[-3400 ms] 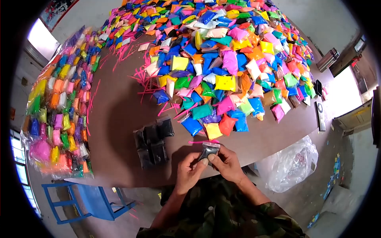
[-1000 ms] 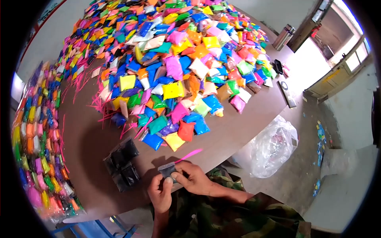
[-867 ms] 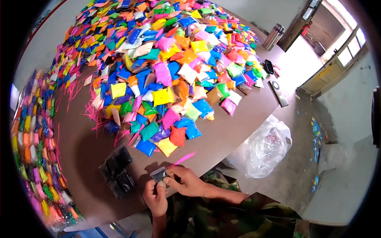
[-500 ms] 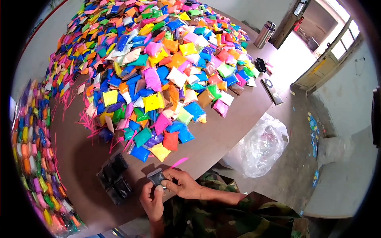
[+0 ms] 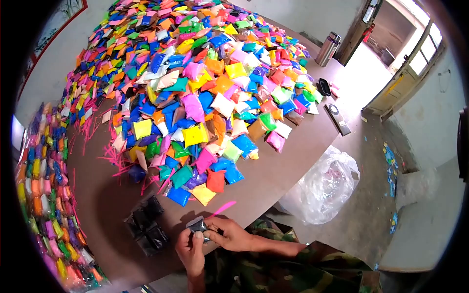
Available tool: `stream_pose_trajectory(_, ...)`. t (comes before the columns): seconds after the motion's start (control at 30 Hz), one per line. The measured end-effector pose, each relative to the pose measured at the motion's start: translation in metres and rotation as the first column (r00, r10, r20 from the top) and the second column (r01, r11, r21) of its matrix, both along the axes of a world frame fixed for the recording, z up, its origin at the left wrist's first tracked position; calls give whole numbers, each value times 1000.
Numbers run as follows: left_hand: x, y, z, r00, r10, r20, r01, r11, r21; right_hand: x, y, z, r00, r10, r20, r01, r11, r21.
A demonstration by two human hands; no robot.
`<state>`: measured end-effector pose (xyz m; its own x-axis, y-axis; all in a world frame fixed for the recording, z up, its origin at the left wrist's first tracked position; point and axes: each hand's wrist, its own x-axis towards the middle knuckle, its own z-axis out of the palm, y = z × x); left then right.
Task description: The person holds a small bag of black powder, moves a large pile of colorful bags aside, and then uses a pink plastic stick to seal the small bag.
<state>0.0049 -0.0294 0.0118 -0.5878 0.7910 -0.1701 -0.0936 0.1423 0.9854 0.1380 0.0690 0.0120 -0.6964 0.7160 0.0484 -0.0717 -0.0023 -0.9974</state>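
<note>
Near the table's front edge, my left hand and my right hand hold one small dark packet between them. The thumb and fingers of each pinch its sides, and the fingers hide its lower part. On the table to the left of my hands lies a cluster of black packets in clear film. A pink strip rests just beyond my right hand. Past it begins a large heap of small coloured packets.
Strips of multicoloured packets line the table's left edge. Loose pink strips lie by the heap. A steel flask, a black tray and a grey oblong object stand far right. A clear plastic bag hangs beside the table.
The whole view has shifted slightly, so things appear a little lower and further right. Both hands keep their pinch on the dark packet, with little change in pose.
</note>
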Motion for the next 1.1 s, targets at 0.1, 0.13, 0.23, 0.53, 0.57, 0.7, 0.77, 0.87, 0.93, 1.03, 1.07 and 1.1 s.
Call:
stream_pose_trajectory(0.1,0,-3,-6,999,10,-31,-10,1000,12,4,2,0,997,44,57,-46,998,46)
stream_pose_trajectory(0.13,0,-3,-3,998,35,-43,-35,999,-19,3,3,-1,995,60,83,-66,996,63)
stream_pose_trajectory(0.23,-5,-6,-15,978,36,-206,-32,999,24,-4,3,-10,1000,24,14,-26,985,172)
stream_pose_trajectory(0.53,-6,-4,1,998,-48,-43,49,998,26,0,0,-7,999,2,41,0,998,-66)
stream_pose_trajectory(0.57,-6,-3,3,999,-46,-23,46,999,18,-1,-1,-6,999,1,47,2,998,-66)
stream_pose_trajectory(0.7,-6,-6,-6,999,-33,-29,34,999,37,0,0,-8,989,61,138,-59,998,-18)
stream_pose_trajectory(0.77,-7,-8,-9,985,-34,-167,43,998,48,-2,0,-3,993,42,115,-38,999,-35)
stream_pose_trajectory(0.87,-9,-7,-4,971,-45,-235,54,998,33,-5,0,-5,999,38,33,-34,993,-112)
stream_pose_trajectory(0.93,-9,-4,7,972,-76,-220,91,994,57,-2,-2,-12,999,15,37,-9,988,-153)
stream_pose_trajectory(1.03,-10,-1,17,969,-125,-211,134,991,27,-4,-3,-8,999,-20,-35,11,975,-220)
stream_pose_trajectory(1.07,-11,0,18,969,-141,-204,149,988,26,-3,-2,-20,1000,-28,-2,27,993,-118)
stream_pose_trajectory(1.1,-12,-2,17,977,-137,-163,141,990,17,-5,-3,-18,1000,-15,-16,13,990,-143)
